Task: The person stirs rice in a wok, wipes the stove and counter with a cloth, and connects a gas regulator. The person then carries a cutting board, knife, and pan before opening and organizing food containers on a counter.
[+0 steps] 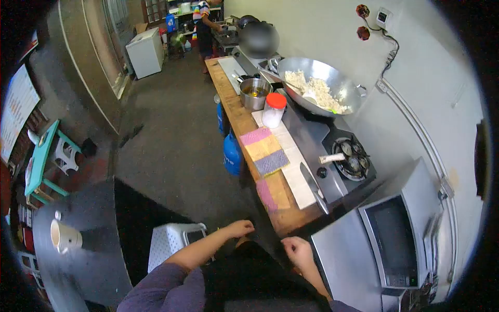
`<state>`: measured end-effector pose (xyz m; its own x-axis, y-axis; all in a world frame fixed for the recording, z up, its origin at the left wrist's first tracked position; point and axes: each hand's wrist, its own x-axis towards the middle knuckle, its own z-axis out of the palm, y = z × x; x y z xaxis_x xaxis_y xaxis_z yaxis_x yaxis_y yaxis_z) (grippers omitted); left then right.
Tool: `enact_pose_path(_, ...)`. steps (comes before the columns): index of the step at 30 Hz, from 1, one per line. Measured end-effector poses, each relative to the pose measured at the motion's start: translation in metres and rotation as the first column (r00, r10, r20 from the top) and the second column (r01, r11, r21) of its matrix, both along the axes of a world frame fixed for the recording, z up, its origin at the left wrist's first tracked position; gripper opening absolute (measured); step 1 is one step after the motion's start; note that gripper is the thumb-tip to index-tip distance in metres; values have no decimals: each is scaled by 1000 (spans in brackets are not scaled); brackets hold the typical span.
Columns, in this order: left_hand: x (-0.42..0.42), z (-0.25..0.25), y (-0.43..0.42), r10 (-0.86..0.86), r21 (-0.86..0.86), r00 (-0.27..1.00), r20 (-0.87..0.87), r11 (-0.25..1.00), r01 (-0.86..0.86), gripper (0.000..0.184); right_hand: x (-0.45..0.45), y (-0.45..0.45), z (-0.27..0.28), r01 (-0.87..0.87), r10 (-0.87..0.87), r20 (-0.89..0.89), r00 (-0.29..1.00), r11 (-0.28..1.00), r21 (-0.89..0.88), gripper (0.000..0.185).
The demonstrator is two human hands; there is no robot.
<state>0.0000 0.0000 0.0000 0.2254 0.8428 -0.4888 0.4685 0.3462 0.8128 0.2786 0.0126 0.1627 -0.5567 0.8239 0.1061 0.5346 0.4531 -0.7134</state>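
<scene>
The knife [313, 185] lies along the edge of the pale strip [298, 190], its pointed blade directed away from the person. A pink-and-yellow cloth [267, 194] lies near.

Nothing can be read: the writing on the white board [18, 110] and the blue cylinder [231, 151] is too blurred.

Two hands [240, 229] near. On desk [285, 222]: one pot [252, 102], one red-lidded jar [273, 112], one knife [311, 181], two cloths [264, 151]. Right: one wok [335, 75], one microwave [395, 239]. Left: one mug [65, 236]. Far: one person [204, 34].
</scene>
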Motion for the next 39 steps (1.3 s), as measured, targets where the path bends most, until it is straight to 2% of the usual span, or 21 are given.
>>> enact_pose_path(1, 13, 5, -2, -71, 50, 996, 49, 996, 69, 32, 4, 4, 11, 57, -57, -14, 998, 998, 27, 12)
enact_pose_path(2, 24, 15, -9, -133, -15, 990, 54, 991, 134, 34, 5, 11, 24, 91, -91, -11, 996, 992, 91, 12)
enact_pose_path(3, -29, 33, 73, -190, -103, 982, 0, 976, 189, 35, -44, 112, 9, 136, -128, -74, 989, 984, 116, 12)
enact_pose_path(5, -52, 7, 102, -352, -130, 932, -87, 931, 340, 41, -68, 178, 29, 240, -204, -225, 953, 960, 144, 10)
enact_pose_path(7, -81, 15, 134, -455, -216, 879, -143, 881, 421, 43, -90, 251, 58, 282, -238, -172, 956, 908, 311, 9)
enact_pose_path(10, -122, 68, 182, -396, -94, 910, -124, 918, 386, 40, -140, 352, 118, 384, -221, -409, 885, 844, 374, 9)
enact_pose_path(12, -135, 96, 212, -359, -111, 931, -72, 930, 350, 40, -159, 425, 135, 372, -220, -364, 905, 825, 425, 14)
enact_pose_path(13, -141, 112, 227, -348, -123, 935, -71, 933, 338, 41, -168, 457, 147, 415, -361, -212, 908, 841, 346, 17)
enact_pose_path(14, -145, 121, 240, -326, -81, 945, -5, 942, 325, 40, -179, 489, 148, 445, -361, -284, 888, 830, 336, 19)
enact_pose_path(17, -148, 142, 275, -434, 124, 884, 175, 900, 417, 38, -198, 566, 137, 443, -464, -6, 886, 840, 313, 28)
enact_pose_path(18, -145, 160, 289, -471, 96, 845, 253, 881, 463, 35, -206, 577, 136, 459, -508, 131, 851, 841, 286, 29)
enact_pose_path(22, -164, 147, 344, -681, 30, 719, 140, 729, 684, 30, -220, 601, 123, 533, -582, 315, 749, 813, 235, 28)
enact_pose_path(25, -209, 93, 390, -551, 520, 777, -304, 588, 620, 28, -226, 613, 117, 584, -649, 299, 699, 760, 284, 25)
enact_pose_path(27, -230, 66, 421, -398, 636, 871, -289, 600, 485, 31, -223, 618, 116, 600, -663, 350, 661, 748, 284, 23)
enact_pose_path(28, -235, 63, 435, -319, 687, 912, -259, 603, 406, 32, -224, 619, 119, 631, -699, 311, 644, 715, 300, 22)
enact_pose_path(31, -245, 56, 459, -305, 633, 893, -331, 630, 450, 34, -230, 615, 132, 696, -784, 152, 602, 608, 382, 17)
enact_pose_path(33, -247, 61, 468, -392, 523, 861, -325, 684, 509, 36, -236, 604, 141, 740, -817, -63, 573, 482, 469, 15)
enact_pose_path(34, -249, 63, 468, -439, 458, 838, -324, 702, 545, 37, -235, 603, 134, 741, -829, -72, 554, 452, 496, 16)
enact_pose_path(37, -249, 21, 483, -548, 506, 804, -230, 639, 580, 26, -225, 593, 122, 816, -864, -47, 502, 455, 357, 17)
enact_pose_path(38, -251, 17, 490, -588, 516, 779, -218, 608, 603, 25, -217, 588, 118, 851, -896, -111, 429, 360, 383, 19)
enact_pose_path(39, -253, 17, 497, -619, 526, 758, -206, 583, 619, 24, -214, 578, 127, 915, -890, -239, 389, 342, 216, 17)
